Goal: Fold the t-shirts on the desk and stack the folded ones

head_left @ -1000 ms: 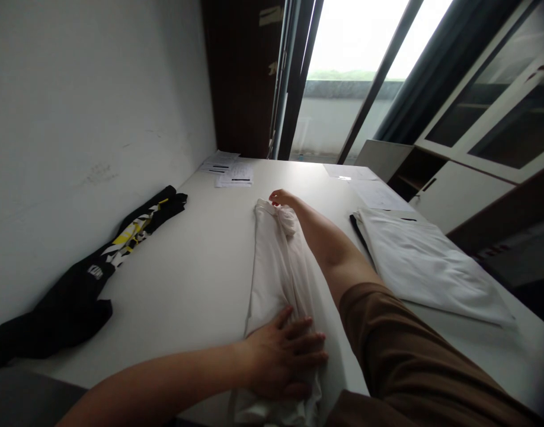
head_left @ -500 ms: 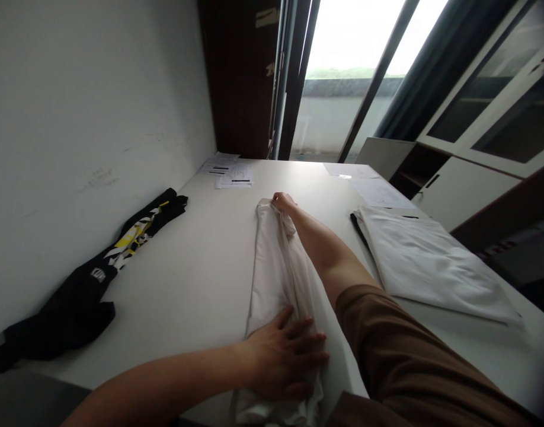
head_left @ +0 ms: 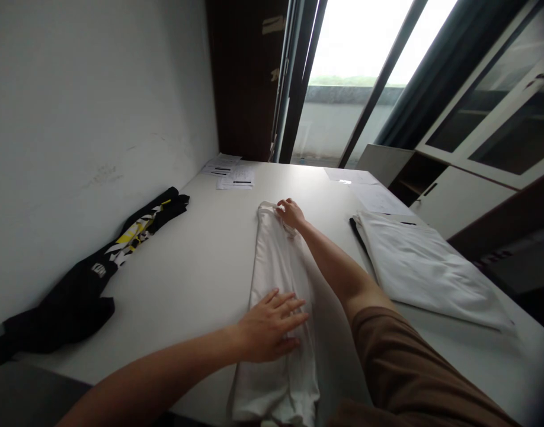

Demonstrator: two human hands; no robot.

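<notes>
A long white garment (head_left: 274,261), folded into a narrow strip, runs from the table's near edge toward its middle. Across its lower half lies my left hand (head_left: 272,329), palm down with the fingers spread; nothing is held in it. At the garment's far end my right hand (head_left: 291,214) pinches the cloth by the right corner, its fingertips curled at the edge. Soft creases run lengthwise through the fabric. What kind of garment it is, I cannot tell.
A folded white garment (head_left: 427,267) with a black edge showing lies on the right. Along the left wall is a black garment (head_left: 76,296) with a yellow and white pattern. Printed papers (head_left: 235,177) lie at the far left, more sheets (head_left: 378,198) at the far right.
My left hand has slid forward and slightly left along the cloth. My right hand has shifted slightly right and nearer at the far end. The strip looks flatter and smoother on its right side.
</notes>
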